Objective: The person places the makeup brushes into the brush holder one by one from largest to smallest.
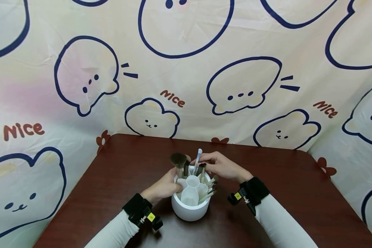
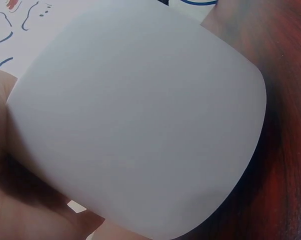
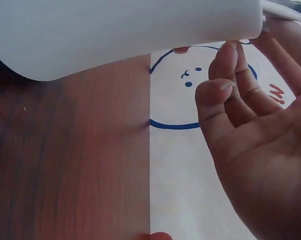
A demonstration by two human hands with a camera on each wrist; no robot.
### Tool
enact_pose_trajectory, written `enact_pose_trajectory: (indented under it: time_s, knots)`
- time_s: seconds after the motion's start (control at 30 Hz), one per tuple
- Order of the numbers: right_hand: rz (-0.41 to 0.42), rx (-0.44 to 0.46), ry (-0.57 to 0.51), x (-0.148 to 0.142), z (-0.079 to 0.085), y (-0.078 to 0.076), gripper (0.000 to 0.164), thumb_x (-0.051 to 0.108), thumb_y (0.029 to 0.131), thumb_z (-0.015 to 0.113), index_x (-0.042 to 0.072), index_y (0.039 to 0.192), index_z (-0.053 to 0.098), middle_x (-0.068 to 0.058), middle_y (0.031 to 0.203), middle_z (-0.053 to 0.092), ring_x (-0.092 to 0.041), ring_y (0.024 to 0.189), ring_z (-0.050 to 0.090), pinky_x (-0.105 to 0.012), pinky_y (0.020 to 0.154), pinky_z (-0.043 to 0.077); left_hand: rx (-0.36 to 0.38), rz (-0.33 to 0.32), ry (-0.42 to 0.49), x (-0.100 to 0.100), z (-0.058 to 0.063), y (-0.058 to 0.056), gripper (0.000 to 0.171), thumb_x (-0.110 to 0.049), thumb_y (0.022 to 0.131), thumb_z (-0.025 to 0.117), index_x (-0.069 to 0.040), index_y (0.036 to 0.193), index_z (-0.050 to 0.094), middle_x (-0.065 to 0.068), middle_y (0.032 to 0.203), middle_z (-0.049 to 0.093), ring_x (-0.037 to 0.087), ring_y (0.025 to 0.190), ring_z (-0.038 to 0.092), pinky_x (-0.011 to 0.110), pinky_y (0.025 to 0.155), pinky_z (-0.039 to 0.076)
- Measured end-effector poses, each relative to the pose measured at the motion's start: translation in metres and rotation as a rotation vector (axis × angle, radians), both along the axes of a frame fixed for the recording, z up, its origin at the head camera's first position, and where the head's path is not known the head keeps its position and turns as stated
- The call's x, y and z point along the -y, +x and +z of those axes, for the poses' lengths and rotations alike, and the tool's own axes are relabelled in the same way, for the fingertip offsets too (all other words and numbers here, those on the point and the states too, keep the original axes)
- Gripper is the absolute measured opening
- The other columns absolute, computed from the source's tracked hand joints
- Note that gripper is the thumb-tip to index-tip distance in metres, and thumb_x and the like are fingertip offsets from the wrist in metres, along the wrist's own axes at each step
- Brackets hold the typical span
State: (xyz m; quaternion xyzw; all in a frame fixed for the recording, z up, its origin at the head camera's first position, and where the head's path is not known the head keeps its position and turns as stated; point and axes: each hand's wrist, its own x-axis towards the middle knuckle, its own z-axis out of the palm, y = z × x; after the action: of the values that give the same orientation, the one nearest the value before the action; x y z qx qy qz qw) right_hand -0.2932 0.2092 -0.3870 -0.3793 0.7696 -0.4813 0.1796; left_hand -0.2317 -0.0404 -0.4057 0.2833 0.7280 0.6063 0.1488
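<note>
A round white brush holder (image 1: 190, 210) stands on the table, its top split into flower-shaped compartments. Several makeup brushes stand in it, among them a large dark fluffy brush (image 1: 178, 159) and shorter ones leaning out to the right. My left hand (image 1: 165, 186) grips the holder's left side, thumb over the rim; the left wrist view is filled by its smooth wall (image 2: 140, 115). At the back rim, my right hand (image 1: 221, 166) pinches a slim makeup brush with a pale tip (image 1: 199, 153). Its other fingers (image 3: 215, 97) curl loosely beside the holder's wall in the right wrist view.
The dark red-brown wooden table (image 1: 124, 172) reaches back to a pale cloth backdrop (image 1: 192, 82) with blue cartoon outlines. Black wrist cameras are strapped over both white sleeves (image 1: 282, 217).
</note>
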Motion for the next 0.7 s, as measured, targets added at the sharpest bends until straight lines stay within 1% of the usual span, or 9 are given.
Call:
enact_pose_trajectory:
  time_s: [0.1,0.2,0.3,0.37,0.4,0.5,0.57,0.63,0.7]
  knots:
    - [0.007,0.002,0.016,-0.001,-0.003,0.001,0.041,-0.002,0.091,0.043,0.018,0.122,0.061,-0.004,0.117,0.059,-0.036,0.064,0.043,-0.033,0.047,0.042,-0.016,-0.012,0.016,-0.001,-0.004,-0.001,0.084,0.017,0.059,0.048,-0.001,0.140,0.031,0.010,0.130,0.047,0.019,0.106,0.043,0.034,0.082,0.037]
    - [-0.006,0.006,0.026,-0.003,-0.005,0.001,0.039,0.004,0.094,0.046,0.019,0.128,0.056,-0.007,0.115,0.058,-0.030,0.063,0.046,-0.033,0.049,0.044,-0.030,0.010,0.017,-0.003,-0.012,-0.006,0.084,0.016,0.059,0.049,-0.004,0.138,0.034,0.008,0.130,0.047,0.018,0.108,0.043,0.035,0.084,0.036]
    - [-0.068,0.003,0.034,-0.009,-0.004,0.003,0.041,0.007,0.094,0.048,0.022,0.132,0.052,-0.008,0.114,0.057,-0.027,0.062,0.048,-0.035,0.050,0.046,-0.036,0.030,0.017,-0.005,-0.024,-0.012,0.085,0.016,0.058,0.050,-0.010,0.138,0.036,0.006,0.126,0.050,0.018,0.106,0.044,0.036,0.083,0.037]
    - [-0.123,0.001,0.038,-0.014,-0.002,0.005,0.039,0.011,0.095,0.050,0.023,0.131,0.052,-0.010,0.108,0.058,-0.032,0.058,0.047,-0.038,0.051,0.047,-0.039,0.048,0.012,-0.006,-0.031,-0.016,0.087,0.016,0.058,0.050,-0.016,0.137,0.038,0.004,0.124,0.052,0.017,0.105,0.046,0.036,0.084,0.037]
    - [-0.152,-0.004,0.039,-0.016,-0.001,0.006,0.037,0.014,0.095,0.051,0.024,0.130,0.053,-0.011,0.105,0.058,-0.033,0.060,0.048,-0.039,0.052,0.048,-0.042,0.056,0.009,-0.006,-0.032,-0.018,0.087,0.016,0.057,0.050,-0.018,0.137,0.039,0.003,0.123,0.052,0.017,0.106,0.046,0.037,0.085,0.037]
    - [-0.231,-0.001,0.032,-0.025,0.004,0.008,0.032,0.026,0.095,0.054,0.025,0.127,0.055,-0.018,0.090,0.057,-0.037,0.067,0.049,-0.043,0.058,0.048,-0.042,0.079,0.003,-0.006,-0.034,-0.020,0.089,0.015,0.057,0.050,-0.021,0.137,0.039,0.001,0.125,0.052,0.016,0.108,0.046,0.038,0.088,0.036]
    - [-0.274,0.006,0.020,-0.032,0.006,0.011,0.031,0.031,0.095,0.053,0.025,0.125,0.057,-0.021,0.083,0.054,-0.039,0.070,0.048,-0.040,0.059,0.048,-0.037,0.096,-0.004,-0.006,-0.034,-0.021,0.090,0.015,0.057,0.050,-0.022,0.138,0.038,0.000,0.126,0.051,0.016,0.109,0.045,0.039,0.089,0.034]
    - [-0.315,0.010,0.003,-0.039,0.006,0.012,0.030,0.032,0.095,0.051,0.025,0.123,0.058,-0.021,0.083,0.053,-0.039,0.071,0.047,-0.037,0.059,0.047,-0.038,0.112,-0.005,-0.006,-0.033,-0.023,0.091,0.014,0.057,0.051,-0.021,0.139,0.037,0.000,0.127,0.050,0.016,0.110,0.044,0.039,0.089,0.034]
    - [-0.347,0.003,-0.011,-0.045,0.007,0.015,0.028,0.033,0.096,0.050,0.026,0.122,0.059,-0.018,0.087,0.054,-0.041,0.073,0.047,-0.035,0.058,0.046,-0.031,0.124,-0.010,-0.005,-0.023,-0.022,0.089,0.015,0.057,0.050,-0.016,0.139,0.037,0.003,0.127,0.050,0.017,0.108,0.044,0.038,0.088,0.034]
